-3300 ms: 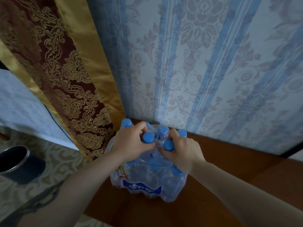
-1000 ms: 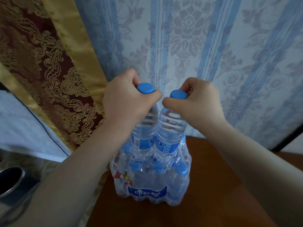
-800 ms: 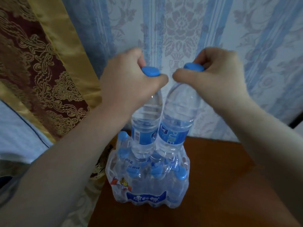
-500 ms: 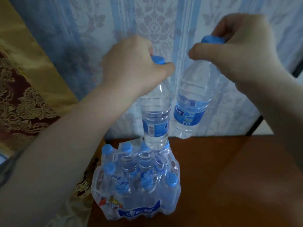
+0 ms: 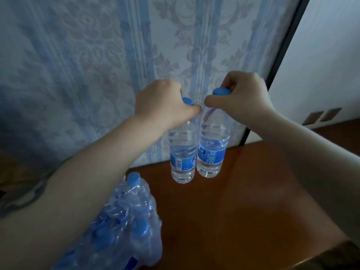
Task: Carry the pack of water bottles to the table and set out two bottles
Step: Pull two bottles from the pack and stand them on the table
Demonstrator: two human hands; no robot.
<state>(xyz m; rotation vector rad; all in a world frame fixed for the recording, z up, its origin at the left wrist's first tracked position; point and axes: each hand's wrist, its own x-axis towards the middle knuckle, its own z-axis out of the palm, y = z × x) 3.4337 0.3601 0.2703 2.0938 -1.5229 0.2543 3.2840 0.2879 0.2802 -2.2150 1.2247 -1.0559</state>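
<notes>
Two clear water bottles with blue caps and blue labels stand side by side at the back of the brown wooden table (image 5: pixel 224 211), close to the wall. My left hand (image 5: pixel 165 106) grips the neck of the left bottle (image 5: pixel 183 160). My right hand (image 5: pixel 241 98) grips the cap end of the right bottle (image 5: pixel 212 154). Whether their bases touch the table I cannot tell. The shrink-wrapped pack of bottles (image 5: pixel 124 227) sits at the table's near left, partly hidden under my left forearm.
A wall with blue and white floral striped paper (image 5: pixel 97 75) rises directly behind the bottles. A dark vertical frame (image 5: pixel 280 55) and a plain white wall (image 5: pixel 321 75) lie to the right. The table's wood continues to the right of the bottles.
Both hands pulled one bottle each up out of the pack, carried them right and back, and lowered them to the table near the wall. The pack stays at the left.
</notes>
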